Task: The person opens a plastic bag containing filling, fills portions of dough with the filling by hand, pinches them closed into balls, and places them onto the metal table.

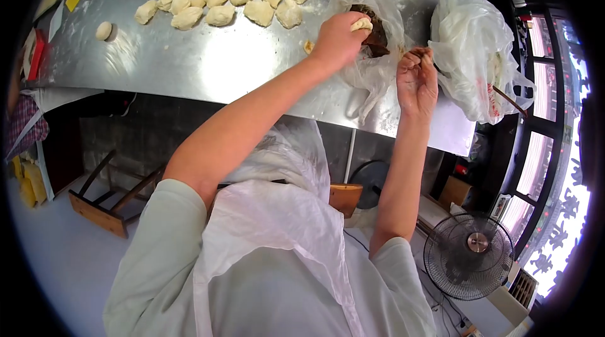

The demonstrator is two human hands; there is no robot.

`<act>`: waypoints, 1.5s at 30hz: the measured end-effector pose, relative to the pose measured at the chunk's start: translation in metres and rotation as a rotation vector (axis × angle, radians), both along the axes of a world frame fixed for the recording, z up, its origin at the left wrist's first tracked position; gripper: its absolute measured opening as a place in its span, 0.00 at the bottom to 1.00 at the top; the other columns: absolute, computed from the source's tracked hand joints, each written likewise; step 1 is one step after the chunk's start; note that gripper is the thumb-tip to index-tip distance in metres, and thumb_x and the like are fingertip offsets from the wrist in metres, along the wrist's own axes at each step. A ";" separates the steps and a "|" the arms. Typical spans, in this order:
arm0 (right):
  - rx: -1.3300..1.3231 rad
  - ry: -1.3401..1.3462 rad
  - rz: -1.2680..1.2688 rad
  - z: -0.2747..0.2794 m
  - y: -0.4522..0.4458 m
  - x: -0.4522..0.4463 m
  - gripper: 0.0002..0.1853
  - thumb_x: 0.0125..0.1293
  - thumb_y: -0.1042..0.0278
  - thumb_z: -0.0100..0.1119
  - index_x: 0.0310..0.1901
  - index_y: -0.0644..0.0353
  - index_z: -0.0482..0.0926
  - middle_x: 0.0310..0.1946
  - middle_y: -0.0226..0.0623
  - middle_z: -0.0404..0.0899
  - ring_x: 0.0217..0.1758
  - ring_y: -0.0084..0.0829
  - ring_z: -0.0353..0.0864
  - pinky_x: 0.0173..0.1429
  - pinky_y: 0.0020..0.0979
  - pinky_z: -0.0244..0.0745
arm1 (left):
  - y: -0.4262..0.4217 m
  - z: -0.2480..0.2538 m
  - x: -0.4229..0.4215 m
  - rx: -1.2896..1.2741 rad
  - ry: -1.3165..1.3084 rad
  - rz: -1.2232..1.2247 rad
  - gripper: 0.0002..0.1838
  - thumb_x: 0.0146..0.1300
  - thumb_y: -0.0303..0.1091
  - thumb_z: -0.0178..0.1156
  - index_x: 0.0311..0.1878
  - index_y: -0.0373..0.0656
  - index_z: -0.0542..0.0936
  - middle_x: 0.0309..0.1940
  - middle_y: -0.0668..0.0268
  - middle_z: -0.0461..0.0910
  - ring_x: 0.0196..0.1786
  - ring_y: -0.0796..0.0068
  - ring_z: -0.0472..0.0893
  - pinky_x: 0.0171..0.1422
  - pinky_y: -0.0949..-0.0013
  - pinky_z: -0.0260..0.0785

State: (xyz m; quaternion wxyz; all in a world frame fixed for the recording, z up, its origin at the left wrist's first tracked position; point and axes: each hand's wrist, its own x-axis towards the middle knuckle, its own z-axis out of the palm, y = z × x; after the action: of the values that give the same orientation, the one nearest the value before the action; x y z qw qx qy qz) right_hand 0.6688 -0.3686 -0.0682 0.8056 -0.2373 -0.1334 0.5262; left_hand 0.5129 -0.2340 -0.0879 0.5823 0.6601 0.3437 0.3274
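My left hand is closed on a small pale piece of dough, over the mouth of a crumpled clear plastic bag. Dark brown contents show inside the bag. Beside the bag's right edge, my right hand is raised with its palm turned up and its fingers curled in to the thumb; what they pinch, if anything, is too small to tell. Many floured dough lumps lie in rows on the metal table. One small round dough ball sits apart at the left.
A bulky white plastic bag stands at the table's right end, with a thin brown stick beside it. Below are a standing fan on the right and a wooden stool on the left. A person's checked sleeve shows at far left.
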 end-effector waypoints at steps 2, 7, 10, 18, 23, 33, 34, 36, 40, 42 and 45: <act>-0.346 -0.402 -0.132 0.030 -0.001 -0.023 0.19 0.69 0.85 0.59 0.61 0.71 0.77 0.55 0.45 0.82 0.56 0.38 0.85 0.64 0.34 0.80 | -0.008 0.005 -0.002 0.039 -0.041 0.036 0.16 0.71 0.32 0.62 0.59 0.39 0.83 0.44 0.61 0.89 0.41 0.74 0.85 0.47 0.69 0.77; -0.458 -0.664 -0.146 0.053 -0.007 -0.060 0.23 0.70 0.85 0.60 0.66 0.77 0.72 0.57 0.53 0.82 0.57 0.37 0.88 0.60 0.30 0.83 | -0.025 0.028 -0.020 -0.501 -0.400 -0.077 0.19 0.78 0.31 0.54 0.68 0.37 0.75 0.56 0.60 0.84 0.53 0.69 0.84 0.60 0.64 0.77; -0.520 -0.855 -0.210 0.057 -0.007 -0.082 0.22 0.71 0.84 0.59 0.65 0.78 0.72 0.53 0.51 0.85 0.56 0.35 0.87 0.56 0.28 0.83 | -0.029 0.030 -0.041 -0.862 -0.559 -0.163 0.19 0.82 0.34 0.48 0.70 0.37 0.71 0.61 0.57 0.81 0.60 0.66 0.81 0.69 0.59 0.73; -0.509 -1.268 -0.407 0.011 0.007 -0.130 0.13 0.60 0.84 0.71 0.47 0.64 0.85 0.42 0.33 0.86 0.40 0.22 0.82 0.49 0.25 0.78 | -0.051 0.019 -0.076 -0.960 -0.704 -0.189 0.19 0.85 0.37 0.44 0.71 0.39 0.68 0.61 0.59 0.77 0.62 0.65 0.79 0.71 0.59 0.71; -0.636 -1.473 -0.297 0.031 0.013 -0.155 0.25 0.64 0.85 0.64 0.64 0.64 0.76 0.46 0.40 0.87 0.45 0.24 0.86 0.54 0.30 0.81 | -0.054 0.015 -0.084 -0.943 -0.656 -0.141 0.18 0.84 0.34 0.45 0.70 0.38 0.68 0.60 0.58 0.77 0.61 0.65 0.80 0.68 0.60 0.74; -0.601 -1.759 -0.377 0.018 0.024 -0.074 0.19 0.62 0.82 0.65 0.55 0.61 0.82 0.48 0.39 0.85 0.47 0.35 0.87 0.46 0.36 0.81 | -0.019 -0.003 -0.103 -0.969 -0.664 -0.030 0.17 0.82 0.34 0.52 0.67 0.38 0.72 0.61 0.55 0.81 0.61 0.63 0.82 0.67 0.60 0.75; -0.583 -1.972 -0.381 0.011 0.030 -0.066 0.17 0.61 0.80 0.67 0.53 0.60 0.82 0.46 0.40 0.84 0.46 0.39 0.86 0.46 0.39 0.80 | -0.016 -0.007 -0.102 -0.968 -0.646 -0.042 0.17 0.82 0.35 0.53 0.66 0.38 0.73 0.61 0.56 0.82 0.61 0.64 0.82 0.67 0.60 0.75; -0.566 -2.217 -0.386 0.007 0.040 -0.062 0.15 0.59 0.77 0.69 0.47 0.58 0.82 0.42 0.40 0.82 0.46 0.46 0.83 0.48 0.44 0.77 | -0.017 -0.007 -0.099 -0.930 -0.662 -0.103 0.17 0.82 0.37 0.53 0.65 0.37 0.74 0.59 0.58 0.83 0.60 0.66 0.82 0.68 0.61 0.74; -0.589 -2.275 -0.396 -0.001 0.052 -0.061 0.11 0.56 0.73 0.70 0.40 0.57 0.79 0.37 0.41 0.78 0.45 0.49 0.79 0.48 0.48 0.75 | -0.018 -0.008 -0.092 -0.923 -0.704 -0.160 0.19 0.83 0.40 0.51 0.64 0.34 0.74 0.60 0.57 0.82 0.60 0.66 0.81 0.71 0.60 0.72; -0.612 -2.276 -0.393 -0.005 0.054 -0.057 0.11 0.55 0.73 0.69 0.38 0.57 0.78 0.36 0.40 0.78 0.45 0.48 0.79 0.47 0.48 0.74 | -0.016 -0.008 -0.088 -0.985 -0.760 -0.165 0.20 0.84 0.41 0.49 0.64 0.32 0.73 0.61 0.55 0.81 0.62 0.64 0.80 0.72 0.58 0.72; -0.634 -2.270 -0.399 -0.010 0.056 -0.052 0.10 0.52 0.73 0.69 0.35 0.57 0.79 0.34 0.41 0.78 0.42 0.49 0.80 0.46 0.48 0.74 | -0.014 -0.005 -0.081 -1.110 -0.836 -0.114 0.22 0.85 0.41 0.46 0.65 0.29 0.72 0.62 0.52 0.79 0.64 0.61 0.79 0.75 0.55 0.70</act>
State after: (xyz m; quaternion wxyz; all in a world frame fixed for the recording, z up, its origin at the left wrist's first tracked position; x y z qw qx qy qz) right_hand 0.6164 -0.3128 -0.0783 0.2009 -0.7715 -0.5938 -0.1088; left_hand 0.4318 -0.2483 -0.0934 0.9333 0.1002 0.1720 0.2990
